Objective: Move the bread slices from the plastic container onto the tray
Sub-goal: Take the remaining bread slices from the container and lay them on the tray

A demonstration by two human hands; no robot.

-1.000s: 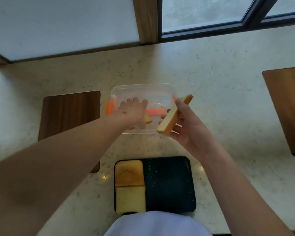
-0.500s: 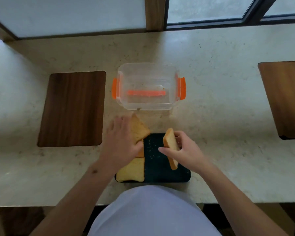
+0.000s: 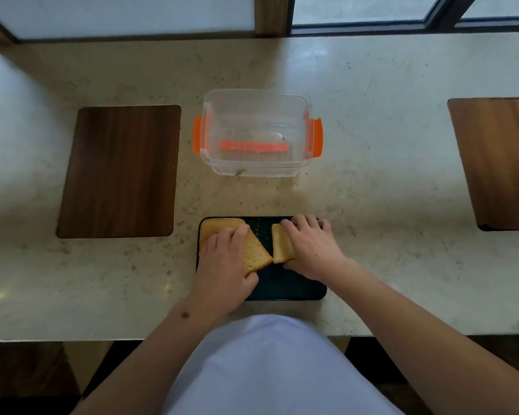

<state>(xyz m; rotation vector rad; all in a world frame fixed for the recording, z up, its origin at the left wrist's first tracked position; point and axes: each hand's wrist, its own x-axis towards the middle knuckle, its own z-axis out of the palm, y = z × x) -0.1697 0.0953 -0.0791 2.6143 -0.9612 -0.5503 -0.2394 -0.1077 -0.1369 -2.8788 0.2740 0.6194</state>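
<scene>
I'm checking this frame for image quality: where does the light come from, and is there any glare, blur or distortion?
Head view: daylight enters from the windows at the top, leaving a soft sheen on the counter; wide-angle lens bows the counter's edges; both hands, the bread slices and the plastic container look sharp, without motion blur.

Two bare forearms, no sleeves, no rings or watch; small dark mole (image 3: 185, 315) near left wrist; pale lavender-white smooth fabric garment (image 3: 270, 369) over torso.

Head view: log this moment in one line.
left hand: on tan bread slice | right hand: on second slice | black tray | clear plastic container: no slices
</scene>
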